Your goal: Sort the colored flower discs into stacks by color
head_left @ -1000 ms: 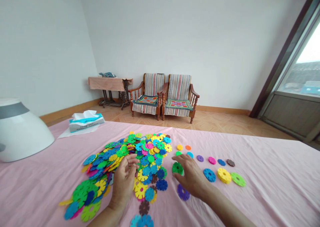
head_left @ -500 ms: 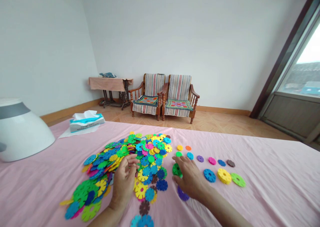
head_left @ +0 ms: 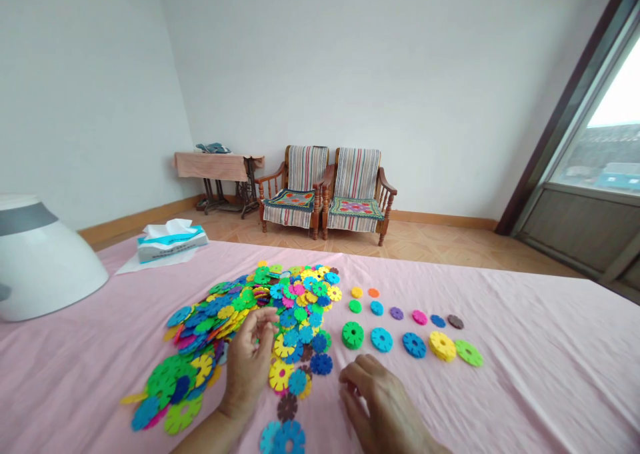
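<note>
My left hand hovers at the right side of a large heap of slotted plastic snowflake discs. Its fingers are half curled, with the thumb a little apart, and no disc shows between them. My right hand is low over the cloth, nearer to me than a row of larger discs. Its fingers are curled in, and a small dark reddish bit shows between thumb and fingers. The hand hides the spot beneath it. Just beyond it are a green disc stack and a light blue disc.
Farther right lie a blue disc, a yellow stack and a lime disc. Smaller discs, including a pink one, form rows behind. A tissue box and a white appliance stand left on the pink cloth.
My right hand has drawn back toward me from the green stack, uncovering the light blue disc and covering where a purple disc lay. My left hand has hardly moved.
</note>
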Demonstrator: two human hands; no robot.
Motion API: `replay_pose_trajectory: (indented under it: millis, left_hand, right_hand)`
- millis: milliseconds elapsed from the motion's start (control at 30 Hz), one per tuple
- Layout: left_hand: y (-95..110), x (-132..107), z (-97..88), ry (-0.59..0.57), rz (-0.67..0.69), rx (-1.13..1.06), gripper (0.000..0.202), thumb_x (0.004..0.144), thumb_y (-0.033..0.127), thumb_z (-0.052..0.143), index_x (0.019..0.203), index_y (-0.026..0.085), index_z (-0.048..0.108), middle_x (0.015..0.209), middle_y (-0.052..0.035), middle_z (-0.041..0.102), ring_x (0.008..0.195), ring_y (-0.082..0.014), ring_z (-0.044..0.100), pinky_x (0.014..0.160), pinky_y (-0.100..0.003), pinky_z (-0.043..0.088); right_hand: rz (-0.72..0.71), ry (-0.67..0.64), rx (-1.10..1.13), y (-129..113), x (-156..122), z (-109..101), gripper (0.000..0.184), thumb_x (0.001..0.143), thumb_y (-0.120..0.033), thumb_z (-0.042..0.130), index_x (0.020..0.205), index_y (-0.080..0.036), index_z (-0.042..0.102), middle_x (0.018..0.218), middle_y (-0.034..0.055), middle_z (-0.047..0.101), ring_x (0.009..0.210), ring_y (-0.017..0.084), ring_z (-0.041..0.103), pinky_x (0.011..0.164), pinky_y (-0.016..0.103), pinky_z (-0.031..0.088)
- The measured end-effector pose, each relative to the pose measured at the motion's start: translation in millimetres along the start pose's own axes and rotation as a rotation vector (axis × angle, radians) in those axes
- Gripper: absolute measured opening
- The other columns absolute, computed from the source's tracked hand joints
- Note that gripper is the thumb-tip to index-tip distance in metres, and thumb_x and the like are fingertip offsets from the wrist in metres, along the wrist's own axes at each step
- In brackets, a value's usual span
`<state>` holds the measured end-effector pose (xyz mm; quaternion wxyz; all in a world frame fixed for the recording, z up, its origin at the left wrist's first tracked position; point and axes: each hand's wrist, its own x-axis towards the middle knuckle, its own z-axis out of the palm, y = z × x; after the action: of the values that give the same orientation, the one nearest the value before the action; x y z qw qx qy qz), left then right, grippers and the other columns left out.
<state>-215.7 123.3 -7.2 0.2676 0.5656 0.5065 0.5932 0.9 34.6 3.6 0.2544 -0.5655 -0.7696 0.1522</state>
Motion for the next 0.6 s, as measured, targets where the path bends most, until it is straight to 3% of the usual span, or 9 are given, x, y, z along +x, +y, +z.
replay_pose_trajectory:
  millis: [133,233,300,400,500,600]
  left_hand:
    - [3,1,0.6,0.012,-0.014,0.001,0.024,0.075,0.036,0.056,0.088,0.017,0.064,0.084,-0.0072,0.069,0.078,-0.0232,0.067,0.064,-0.031,0.055]
    - [3,1,0.5,0.011,-0.020,-0.001,0.023,0.075,0.035,0.057,0.087,0.017,0.063,0.083,-0.0069,0.069,0.075,-0.0226,0.067,0.064,-0.032,0.055]
    - [2,1,0.3,0.006,-0.023,-0.005,0.022,0.075,0.035,0.057,0.087,0.017,0.063,0.083,-0.0068,0.069,0.074,-0.0226,0.067,0.064,-0.032,0.055]
    - [-2,1,-0.2,-0.004,-0.029,-0.009,0.023,0.075,0.036,0.057,0.087,0.018,0.062,0.084,-0.0067,0.068,0.075,-0.0226,0.067,0.064,-0.032,0.054]
    - [-5,2,-0.7,-0.013,-0.034,-0.012,0.023,0.075,0.036,0.057,0.089,0.018,0.062,0.084,-0.0063,0.068,0.076,-0.0223,0.066,0.065,-0.032,0.054]
    - [-6,3,-0.8,-0.014,-0.040,-0.015,0.024,0.075,0.037,0.057,0.089,0.018,0.062,0.083,-0.0059,0.068,0.074,-0.0219,0.066,0.065,-0.032,0.054]
  right_hand:
    - [-0.065,-0.084,0.041,-8,-5,14,0.021,0.071,-0.010,0.057,0.087,-0.021,0.065,0.088,0.0041,0.065,0.083,0.018,0.060,0.069,0.023,0.044]
    - [-0.137,-0.161,-0.021,-11,-3,32,0.016,0.067,-0.018,0.069,0.083,-0.021,0.066,0.086,0.0030,0.065,0.081,0.018,0.060,0.067,0.023,0.044]
    - [-0.199,-0.136,-0.077,-10,1,49,0.023,0.064,-0.032,0.076,0.082,-0.021,0.065,0.084,0.0023,0.064,0.078,0.019,0.060,0.065,0.024,0.045]
    - [-0.295,-0.023,-0.122,-9,6,76,0.038,0.066,-0.054,0.073,0.087,-0.024,0.064,0.083,0.0015,0.062,0.075,0.019,0.059,0.064,0.025,0.045]
    - [-0.326,0.058,-0.155,-11,10,92,0.041,0.067,-0.058,0.072,0.091,-0.025,0.064,0.084,0.0014,0.062,0.075,0.019,0.060,0.060,0.025,0.045]
    - [-0.318,0.058,-0.191,-15,13,95,0.045,0.059,-0.052,0.079,0.092,-0.025,0.064,0.086,0.0016,0.062,0.075,0.021,0.060,0.057,0.025,0.046]
